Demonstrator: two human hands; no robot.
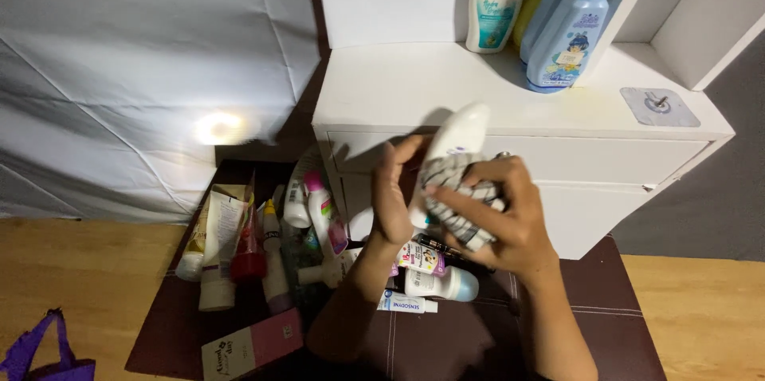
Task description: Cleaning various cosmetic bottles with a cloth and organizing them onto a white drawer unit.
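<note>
White bottle (458,142) at frame centre is gripped by left hand (392,198); right hand (498,217) presses a striped cloth (458,206) on it.

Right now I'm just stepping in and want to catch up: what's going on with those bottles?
A person holds a white bottle in the left hand and presses a striped cloth against it with the right hand, in front of a white drawer unit. Several bottles stand on its top. Below the hands, tubes and small bottles lie crowded on a dark mat.
</note>
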